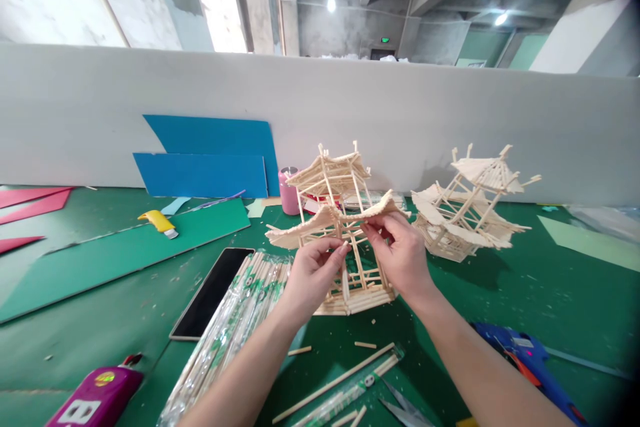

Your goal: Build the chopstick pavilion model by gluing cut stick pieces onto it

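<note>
A two-tier pagoda model built of pale wooden sticks (331, 203) stands on the green table in front of me. My left hand (313, 275) pinches at a stick of its frame just under the lower roof. My right hand (400, 253) grips the frame from the right side, fingers curled on the sticks below the roof edge. Both hands touch the model.
A second stick pagoda (470, 207) leans at the right. Wrapped chopstick bundles (230, 327) and a black phone (213, 292) lie left. Scissors (405, 407) and loose sticks lie near me, a blue glue gun (530, 360) right, a yellow cutter (159, 222), a pink cup (289, 190), blue boards (210, 163).
</note>
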`<state>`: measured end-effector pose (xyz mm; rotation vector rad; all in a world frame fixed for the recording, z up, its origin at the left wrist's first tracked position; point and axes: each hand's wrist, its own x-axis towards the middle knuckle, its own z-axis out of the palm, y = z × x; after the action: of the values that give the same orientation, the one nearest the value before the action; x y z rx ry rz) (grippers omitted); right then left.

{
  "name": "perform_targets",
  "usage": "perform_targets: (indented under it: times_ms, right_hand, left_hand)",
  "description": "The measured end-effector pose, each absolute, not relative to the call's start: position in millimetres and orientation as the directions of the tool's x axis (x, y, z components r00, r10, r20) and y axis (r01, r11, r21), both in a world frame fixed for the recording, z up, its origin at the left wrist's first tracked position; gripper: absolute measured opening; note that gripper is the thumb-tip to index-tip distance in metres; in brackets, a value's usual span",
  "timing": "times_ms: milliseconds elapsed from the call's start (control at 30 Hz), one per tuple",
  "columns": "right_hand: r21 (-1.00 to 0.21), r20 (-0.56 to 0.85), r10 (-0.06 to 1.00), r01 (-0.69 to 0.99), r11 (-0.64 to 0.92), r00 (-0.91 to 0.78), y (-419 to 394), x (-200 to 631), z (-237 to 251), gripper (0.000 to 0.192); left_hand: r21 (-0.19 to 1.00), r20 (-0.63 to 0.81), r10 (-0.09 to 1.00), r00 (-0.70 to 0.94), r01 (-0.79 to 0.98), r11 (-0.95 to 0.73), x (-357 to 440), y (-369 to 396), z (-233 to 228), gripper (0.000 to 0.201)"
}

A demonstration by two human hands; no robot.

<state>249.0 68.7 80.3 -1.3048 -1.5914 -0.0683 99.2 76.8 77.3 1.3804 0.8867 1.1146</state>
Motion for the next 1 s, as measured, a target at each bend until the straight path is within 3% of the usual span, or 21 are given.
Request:
perform_targets:
  times_ms: [1000]
  right_hand:
    - [-0.536, 0.659, 0.744, 0.763, 0.362, 0.11, 70.4, 248.8, 82.6, 0.011]
  left_hand:
    - [0.99, 0.139, 0.951, 0.276, -0.07, -0.125, 98.4, 75.8, 78.0, 0.022]
